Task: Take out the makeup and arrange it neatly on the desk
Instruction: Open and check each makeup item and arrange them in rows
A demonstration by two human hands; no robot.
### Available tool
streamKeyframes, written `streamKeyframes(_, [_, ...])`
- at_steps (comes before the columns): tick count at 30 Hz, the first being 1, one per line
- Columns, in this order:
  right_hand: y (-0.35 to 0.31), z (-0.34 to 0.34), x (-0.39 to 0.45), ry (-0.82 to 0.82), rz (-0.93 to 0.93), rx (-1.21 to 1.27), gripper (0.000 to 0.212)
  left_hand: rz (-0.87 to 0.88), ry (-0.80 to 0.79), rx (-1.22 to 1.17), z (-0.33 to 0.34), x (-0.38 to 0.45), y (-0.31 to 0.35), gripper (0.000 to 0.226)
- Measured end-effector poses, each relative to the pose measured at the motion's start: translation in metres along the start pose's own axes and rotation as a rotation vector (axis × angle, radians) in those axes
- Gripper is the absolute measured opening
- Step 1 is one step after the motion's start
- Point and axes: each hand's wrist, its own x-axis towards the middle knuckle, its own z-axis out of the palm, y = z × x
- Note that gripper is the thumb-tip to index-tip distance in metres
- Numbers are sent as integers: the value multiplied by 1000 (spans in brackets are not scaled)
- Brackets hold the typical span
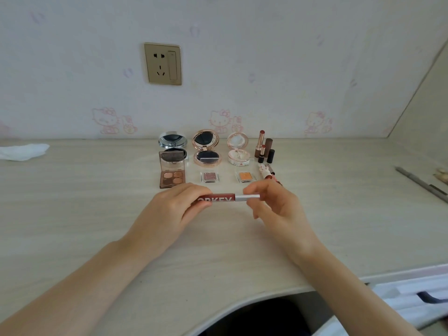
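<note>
A: What are the hands doing?

B: Both hold a lip gloss (223, 200) level above the desk (97, 214). The left hand (174, 207) curls its fingers (194, 190) round the red tube end, and the right hand (274, 204) pinches the silver cap (247, 197) between thumb and fingers (254, 187).

A: Is the cap on or off?

B: It sits against the tube; I cannot tell whether it is loosened.

A: What lies beyond the fingers?

B: Just past the left fingers stands an open four-pan palette (172, 170), and behind it an open silver compact (172, 144). Between the two hands, farther back, are a small glitter pan (210, 177) and an orange pan (244, 176). Behind those are an open rose-gold compact (206, 147) and an open pale compact (238, 149).

A: And past the right fingers?

B: A group of upright lipsticks (264, 147), well back, and a small tube with a figure cap (266, 172) lying nearer, just beyond the knuckles.

A: Anything off to the sides?

B: A crumpled tissue (23, 151) well left of the left hand, a pen (421, 184) far right, and a wall socket (163, 63) above the desk.
</note>
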Motion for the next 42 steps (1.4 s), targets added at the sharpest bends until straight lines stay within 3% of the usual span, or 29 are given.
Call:
streamKeyframes(3, [0,-1,-2,-38,-7,34,25,-6,2,-1,0,0,-1,32])
streamKeyframes(6, [0,1,-1,-34,37,-70,20,3,11,2,2,0,-1,31])
streamKeyframes(8, [2,2,-1,-21,19,-162,30,15,10,5,2,0,-1,29])
streamKeyframes(11, [1,2,0,-21,1,-149,17,11,16,10,3,-1,-2,21])
streamKeyframes(14, [4,1,0,-30,-4,-115,27,-4,27,-6,1,0,-4,19])
streamKeyframes(17, [1,1,1,22,24,-78,14,-2,14,-7,1,-1,-4,19])
streamKeyframes(22, [6,1,2,11,-43,-173,20,-4,16,-11,0,-1,-4,19])
streamKeyframes(26, [7,2,2,-4,5,-86,30,-6,22,-14,1,0,-5,18])
streamKeyframes(30, [9,2,3,53,8,-161,15,13,9,-14,2,0,-4,17])
streamKeyframes(35, [8,-1,2,24,-23,-148,33,-29,26,-36,1,0,-6,19])
streamKeyframes(38, [6,1,3,79,35,-155,18,-28,19,-45,1,0,-5,19])
streamKeyframes(42, [3,2,2,34,-14,-160,24,-35,22,-41,1,0,-6,18])
